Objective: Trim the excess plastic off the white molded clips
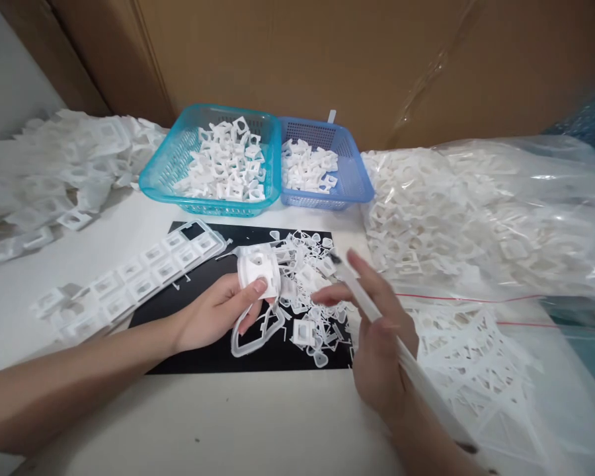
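My left hand [228,304] pinches a white plastic part [258,272] with a round hole, the thumb on its lower edge. Below those fingers hangs a thin white looped frame [258,337]; whether it joins the part I cannot tell. In my right hand [384,344], slightly blurred, lies a long slim white tool [361,291] with a dark tip, its shaft running back along the wrist. The tip is apart from the held part. Small white plastic scraps [315,264] are heaped between the hands on a black mat [178,357], with a loose square part [304,332] among them.
Behind stand a teal basket [153,178] and a blue basket [352,172], both holding white parts. A panel of square parts [143,284] lies left. White pieces [74,165] pile behind it. At right are a filled clear bag [436,211] and lattice sheets [480,370].
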A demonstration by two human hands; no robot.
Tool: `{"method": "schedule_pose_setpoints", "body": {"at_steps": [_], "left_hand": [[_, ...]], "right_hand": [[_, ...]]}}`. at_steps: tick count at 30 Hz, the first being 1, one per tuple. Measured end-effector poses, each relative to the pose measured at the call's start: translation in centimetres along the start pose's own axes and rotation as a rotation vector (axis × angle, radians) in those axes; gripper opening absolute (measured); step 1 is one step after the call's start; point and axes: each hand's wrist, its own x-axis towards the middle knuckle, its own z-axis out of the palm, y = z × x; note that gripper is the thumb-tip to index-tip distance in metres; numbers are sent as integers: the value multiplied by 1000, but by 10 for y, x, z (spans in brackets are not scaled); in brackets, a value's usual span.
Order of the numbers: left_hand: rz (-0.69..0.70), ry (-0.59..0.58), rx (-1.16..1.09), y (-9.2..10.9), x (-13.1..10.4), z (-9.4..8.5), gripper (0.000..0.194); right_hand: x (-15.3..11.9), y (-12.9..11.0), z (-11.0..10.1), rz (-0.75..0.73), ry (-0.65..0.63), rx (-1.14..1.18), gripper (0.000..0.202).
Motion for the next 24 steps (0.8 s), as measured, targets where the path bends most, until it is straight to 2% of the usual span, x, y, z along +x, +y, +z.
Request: {"method": "schedule_pose_setpoints", "body": {"at_steps": [3,6,10,17,24], "left_hand": [[24,-23,116,2,0,1,67],[30,-17,166,5,0,3,64],[39,-10,222,9,0,5,61],[61,-4,261,8,0,7,58],[90,-55,247,5,-1,7,47]], "right_hand": [[-2,-6,1,-14,-131,82,46],[0,-9,3,-39,-175,94,35],[2,-11,4,-68,-221,80,32],[-2,-14,9,-131,-233,-28,28],[-1,-8,22,-282,-134,-257,24]]}}
